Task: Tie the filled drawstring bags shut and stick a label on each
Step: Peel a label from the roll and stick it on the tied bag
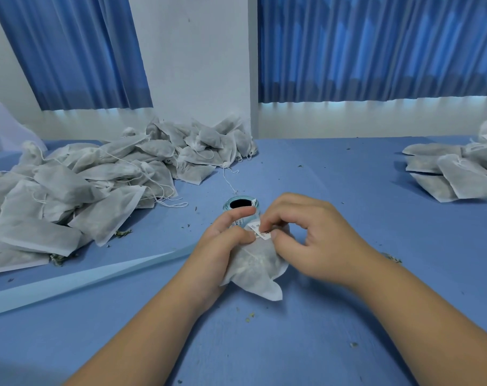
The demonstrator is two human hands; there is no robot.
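Left hand (222, 243) and right hand (317, 240) meet over one bag (257, 270).
The left hand curls round the bag at mid-worktop (348, 307), thumb on the one label (260, 232). The right hand, fingers bent, pinches that label at the bag's top. One roll (238, 205) stands just behind. Two heaps lie apart: left pile (83, 185), right pile (459, 171).

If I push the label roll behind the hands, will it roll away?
Probably not: the label roll stands on its flat end on the table. It looks small and hollow, so it is likely light; a push may slide it.
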